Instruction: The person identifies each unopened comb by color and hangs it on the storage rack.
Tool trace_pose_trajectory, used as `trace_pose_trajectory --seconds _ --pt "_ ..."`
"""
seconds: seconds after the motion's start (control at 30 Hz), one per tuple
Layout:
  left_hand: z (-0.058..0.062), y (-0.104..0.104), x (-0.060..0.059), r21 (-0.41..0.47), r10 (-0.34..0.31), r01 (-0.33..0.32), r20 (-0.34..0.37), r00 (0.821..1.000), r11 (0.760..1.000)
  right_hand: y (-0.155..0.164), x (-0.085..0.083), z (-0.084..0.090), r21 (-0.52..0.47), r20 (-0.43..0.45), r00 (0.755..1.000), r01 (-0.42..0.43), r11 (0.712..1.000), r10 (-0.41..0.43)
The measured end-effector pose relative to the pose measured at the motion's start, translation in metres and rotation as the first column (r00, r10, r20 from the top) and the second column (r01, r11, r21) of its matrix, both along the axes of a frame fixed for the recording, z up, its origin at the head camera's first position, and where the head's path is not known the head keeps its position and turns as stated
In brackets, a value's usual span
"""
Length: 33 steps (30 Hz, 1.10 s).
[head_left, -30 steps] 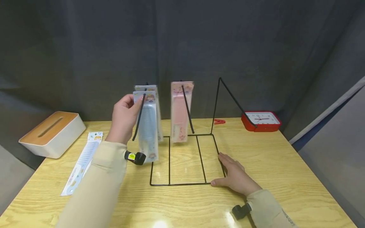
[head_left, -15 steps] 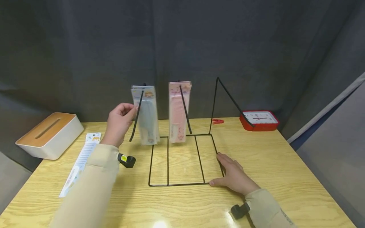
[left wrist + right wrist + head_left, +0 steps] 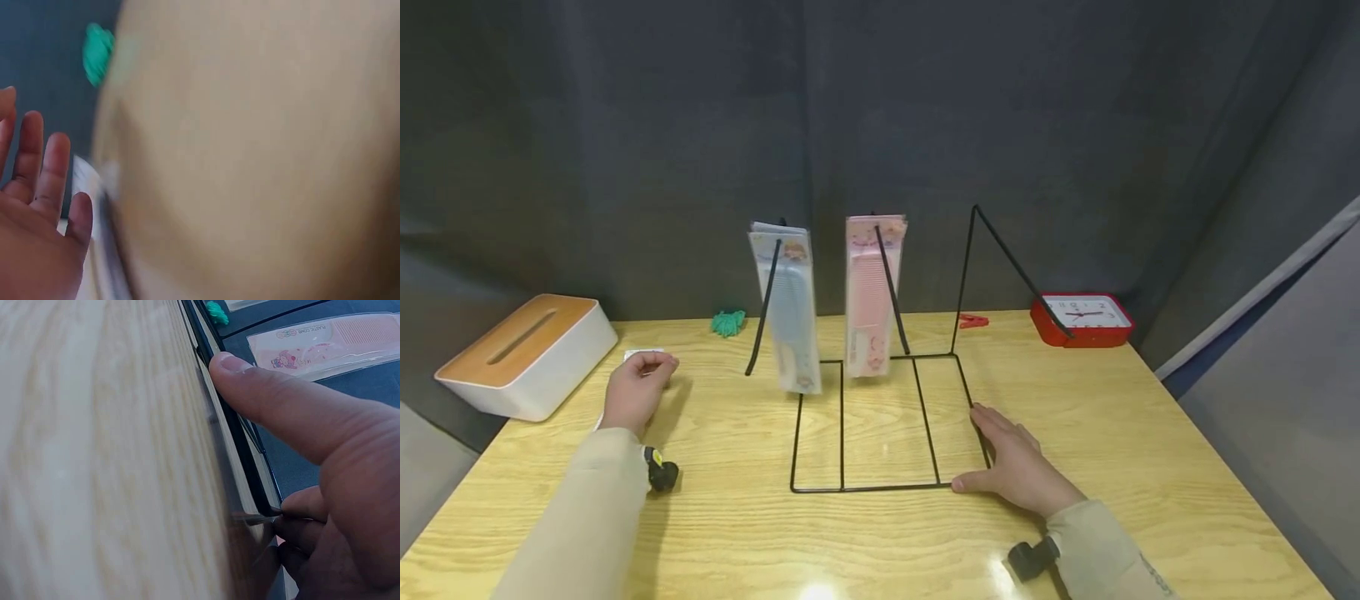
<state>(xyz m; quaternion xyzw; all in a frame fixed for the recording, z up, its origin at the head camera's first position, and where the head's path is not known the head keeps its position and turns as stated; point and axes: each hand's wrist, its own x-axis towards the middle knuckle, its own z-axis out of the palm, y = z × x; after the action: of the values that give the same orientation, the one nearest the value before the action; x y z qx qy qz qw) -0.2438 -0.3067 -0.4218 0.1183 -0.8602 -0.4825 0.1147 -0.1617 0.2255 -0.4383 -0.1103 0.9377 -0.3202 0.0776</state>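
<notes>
A black wire rack [image 3: 842, 487] stands mid-table with three slanted hooks. Blue packaged combs [image 3: 787, 308] hang on the left hook, pink packaged combs [image 3: 871, 292] on the middle one, and the right hook [image 3: 1011, 260] is bare. My left hand [image 3: 643, 375] is low over the table at the left, fingers straight in the left wrist view [image 3: 37, 200], above a white comb packet [image 3: 642, 354] lying there; touch unclear. My right hand [image 3: 1003, 457] rests flat on the rack base's front right corner, thumb [image 3: 281, 406] along the wire [image 3: 234, 434]. The pink combs [image 3: 325, 344] show behind it.
A white tissue box [image 3: 523, 350] with a wooden lid sits far left. A red clock [image 3: 1082, 318] and a red clip [image 3: 976, 319] lie at the back right, a green bundle [image 3: 727, 322] at the back left. A dark curtain closes the rear.
My left hand let go of the blue comb pack, now hanging on the left hook, and dropped left to the packet on the table. The right hand stayed put.
</notes>
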Motion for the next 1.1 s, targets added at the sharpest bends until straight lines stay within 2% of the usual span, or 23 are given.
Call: trace_pose_trajectory --seconds 0.07,0.13,0.27,0.4,0.53,0.63,0.8,0.93,1.1 --pt "-0.010 -0.010 0.001 -0.015 0.029 -0.029 0.017 0.999 0.999 0.000 0.000 0.000 -0.001 0.005 1.000 0.002 1.000 -0.002" --pt "-0.015 -0.015 0.003 -0.004 0.028 -0.028 0.048 0.998 1.000 0.000 0.000 0.000 0.001 0.004 1.000 0.002 1.000 -0.002" --pt "-0.016 -0.020 0.004 -0.018 -0.006 0.008 0.135 0.991 1.000 0.003 0.000 0.001 -0.001 -0.003 1.000 -0.004 1.000 0.004" --pt "-0.013 -0.023 0.005 -0.153 0.002 0.035 0.236 0.972 0.988 0.002 0.000 0.000 0.004 -0.008 1.000 -0.003 1.000 0.003" --pt "-0.013 -0.024 0.005 -0.270 0.026 0.055 0.285 0.958 0.961 0.001 -0.001 -0.001 0.005 -0.009 1.000 -0.002 1.000 0.002" --pt "-0.011 -0.023 0.008 -0.305 0.048 0.049 0.302 0.952 0.951 0.000 -0.001 -0.001 0.000 -0.006 1.000 -0.006 1.000 0.006" --pt "-0.006 -0.018 0.018 -0.317 0.033 0.077 0.327 0.944 0.945 0.001 -0.001 -0.001 -0.001 -0.017 1.000 -0.011 1.000 0.011" --pt "-0.003 -0.010 0.025 -0.326 -0.005 0.103 0.288 0.957 0.940 0.001 -0.001 -0.001 -0.002 -0.024 1.000 -0.016 1.000 0.016" --pt "-0.003 0.005 0.032 -0.280 -0.084 0.148 0.228 0.970 0.948 0.001 -0.001 -0.001 0.000 -0.017 1.000 -0.014 1.000 0.014"
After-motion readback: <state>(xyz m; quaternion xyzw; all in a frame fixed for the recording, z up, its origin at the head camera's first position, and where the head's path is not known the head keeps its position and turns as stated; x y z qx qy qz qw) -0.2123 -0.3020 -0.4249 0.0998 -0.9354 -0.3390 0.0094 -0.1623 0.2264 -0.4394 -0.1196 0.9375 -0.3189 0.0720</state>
